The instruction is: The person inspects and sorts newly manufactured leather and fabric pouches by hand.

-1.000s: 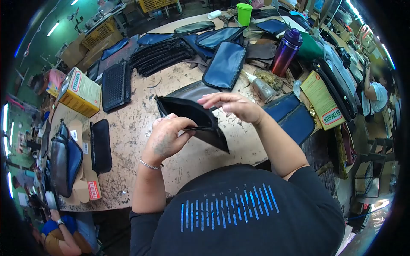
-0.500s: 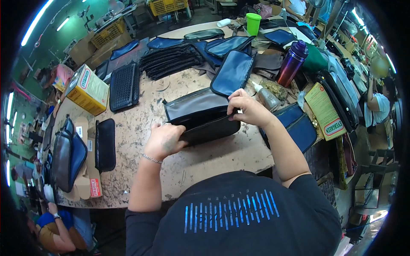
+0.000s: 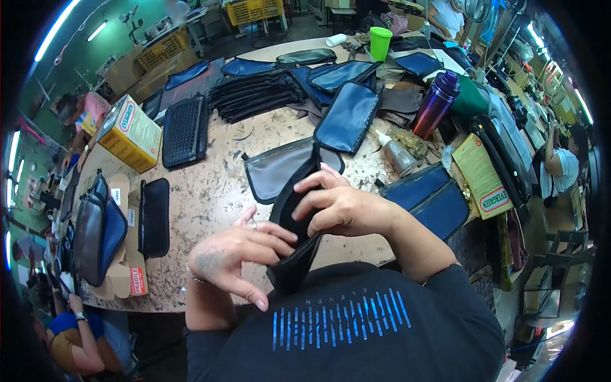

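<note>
A black zip pouch stands tilted on edge close to my chest, its mouth spread apart. My right hand grips it by the rim, with the thumb on the near edge and curled fingers at the far side. My left hand has its fingertips against the pouch's opening, while its thumb and index finger stretch out apart from it. Behind the pouch a grey panel with black edging lies flat on the table. The inside of the pouch is mostly dark.
Blue pouches and a stack of black pieces lie farther back on the worn table. A glue bottle, a purple flask and a green cup stand rightward. A yellow tin is at left. Other people sit around.
The black pouch has come off the grey panel, turned from lying crosswise to upright, and moved nearer my chest. My left hand's fingers have spread; my right hand has shifted down and left.
</note>
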`<act>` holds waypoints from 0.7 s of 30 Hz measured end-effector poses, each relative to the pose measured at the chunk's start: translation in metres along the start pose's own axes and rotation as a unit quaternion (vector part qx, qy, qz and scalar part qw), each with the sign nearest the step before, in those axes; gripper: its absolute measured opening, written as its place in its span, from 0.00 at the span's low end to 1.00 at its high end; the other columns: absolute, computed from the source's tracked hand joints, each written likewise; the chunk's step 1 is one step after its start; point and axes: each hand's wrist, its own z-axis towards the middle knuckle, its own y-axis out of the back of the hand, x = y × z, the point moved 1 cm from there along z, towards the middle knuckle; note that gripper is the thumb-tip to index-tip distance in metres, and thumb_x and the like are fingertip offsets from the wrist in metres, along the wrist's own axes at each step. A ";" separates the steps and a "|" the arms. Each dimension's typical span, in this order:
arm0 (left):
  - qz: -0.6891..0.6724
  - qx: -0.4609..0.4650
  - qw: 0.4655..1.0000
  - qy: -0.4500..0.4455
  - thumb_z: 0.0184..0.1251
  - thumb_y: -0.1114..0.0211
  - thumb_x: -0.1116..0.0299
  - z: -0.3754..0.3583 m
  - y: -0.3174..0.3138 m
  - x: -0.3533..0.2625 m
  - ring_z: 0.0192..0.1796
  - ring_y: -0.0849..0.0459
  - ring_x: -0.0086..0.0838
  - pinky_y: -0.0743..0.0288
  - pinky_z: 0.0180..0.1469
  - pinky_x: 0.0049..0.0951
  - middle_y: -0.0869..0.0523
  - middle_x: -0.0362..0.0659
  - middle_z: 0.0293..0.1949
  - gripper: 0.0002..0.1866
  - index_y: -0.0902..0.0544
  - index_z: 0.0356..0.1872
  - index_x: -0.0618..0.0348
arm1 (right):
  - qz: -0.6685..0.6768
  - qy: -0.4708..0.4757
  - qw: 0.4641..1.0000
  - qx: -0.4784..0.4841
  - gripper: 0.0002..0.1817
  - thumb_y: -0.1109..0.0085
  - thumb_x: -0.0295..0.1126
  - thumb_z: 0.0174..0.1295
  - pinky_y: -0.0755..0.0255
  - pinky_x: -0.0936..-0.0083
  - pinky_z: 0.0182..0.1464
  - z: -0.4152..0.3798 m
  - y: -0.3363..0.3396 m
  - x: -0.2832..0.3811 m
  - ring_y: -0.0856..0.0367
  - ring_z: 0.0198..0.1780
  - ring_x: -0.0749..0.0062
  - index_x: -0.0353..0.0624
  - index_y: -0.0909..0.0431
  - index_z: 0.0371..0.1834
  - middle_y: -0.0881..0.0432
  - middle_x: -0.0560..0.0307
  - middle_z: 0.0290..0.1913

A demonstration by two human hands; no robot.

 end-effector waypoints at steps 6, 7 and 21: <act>0.117 -0.150 0.977 0.098 0.45 0.33 0.54 0.015 -0.029 -0.004 0.26 0.25 0.34 0.37 0.43 0.40 0.28 0.39 0.19 0.18 0.28 0.20 0.58 | -0.009 -0.088 0.981 -0.170 0.31 0.47 0.18 0.39 0.41 0.64 0.55 0.005 -0.025 -0.013 0.37 0.54 0.52 0.49 0.34 0.52 0.33 0.50 0.50; 0.118 -0.154 0.976 0.098 0.45 0.33 0.54 0.018 -0.035 -0.004 0.26 0.25 0.34 0.37 0.43 0.40 0.28 0.39 0.19 0.18 0.28 0.20 0.58 | 0.059 -0.093 0.974 -0.196 0.25 0.47 0.19 0.43 0.36 0.71 0.50 0.004 -0.026 -0.009 0.32 0.49 0.60 0.45 0.31 0.48 0.31 0.52 0.46; -0.023 -0.174 0.976 0.126 0.54 0.42 0.63 0.035 -0.049 0.003 0.29 0.28 0.41 0.37 0.31 0.34 0.28 0.48 0.24 0.12 0.30 0.25 0.63 | 0.445 -0.134 0.841 -0.277 0.14 0.35 0.28 0.48 0.36 0.83 0.41 -0.034 -0.050 0.011 0.33 0.38 0.79 0.38 0.27 0.37 0.31 0.60 0.35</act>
